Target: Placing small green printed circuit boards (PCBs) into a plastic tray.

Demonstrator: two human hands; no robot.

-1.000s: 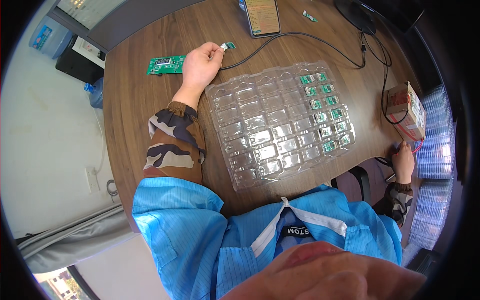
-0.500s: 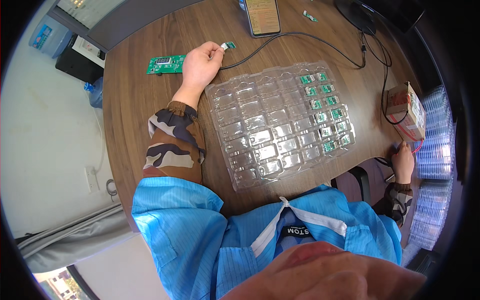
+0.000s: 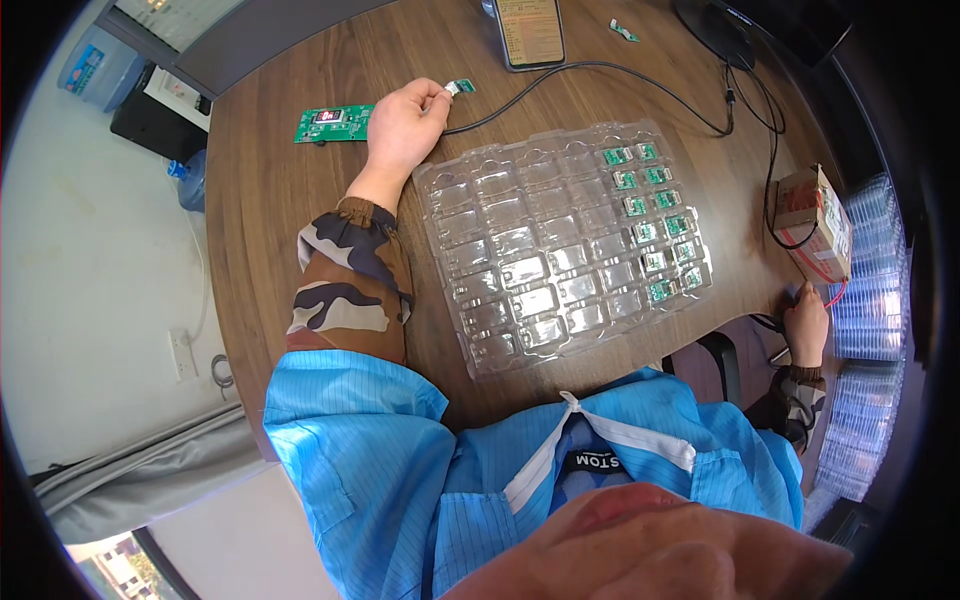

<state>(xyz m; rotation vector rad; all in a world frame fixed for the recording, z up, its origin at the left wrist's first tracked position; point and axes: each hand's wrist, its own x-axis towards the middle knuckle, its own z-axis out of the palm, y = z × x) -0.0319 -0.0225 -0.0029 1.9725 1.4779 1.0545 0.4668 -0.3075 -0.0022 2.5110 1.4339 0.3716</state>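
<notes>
My left hand (image 3: 408,125) is closed over the far left of the desk, pinching a small green circuit board (image 3: 465,86) with a white connector end between thumb and fingers. Beside its wrist, partly under the hand, lies a longer green circuit board (image 3: 335,124) whose small display glows red. A black cable (image 3: 510,100) runs out from beside this hand. My right hand (image 3: 806,325) is at the desk's right edge, fingers drawn together against the lower corner of a cardboard box (image 3: 815,225). A red wire (image 3: 838,293) shows next to its fingertips; what they grip is hidden.
A clear plastic tray (image 3: 545,200) lies mid-desk, its right two columns holding several small green boards (image 3: 643,232). Behind it a phone (image 3: 530,35) stands upright. Another small board (image 3: 624,32) and a monitor stand (image 3: 712,35) are farther back. Stacked clear trays (image 3: 870,270) line the right.
The display on the longer green board has gone from pale digits to a bright red reading. My hands have stayed nearly in place.
</notes>
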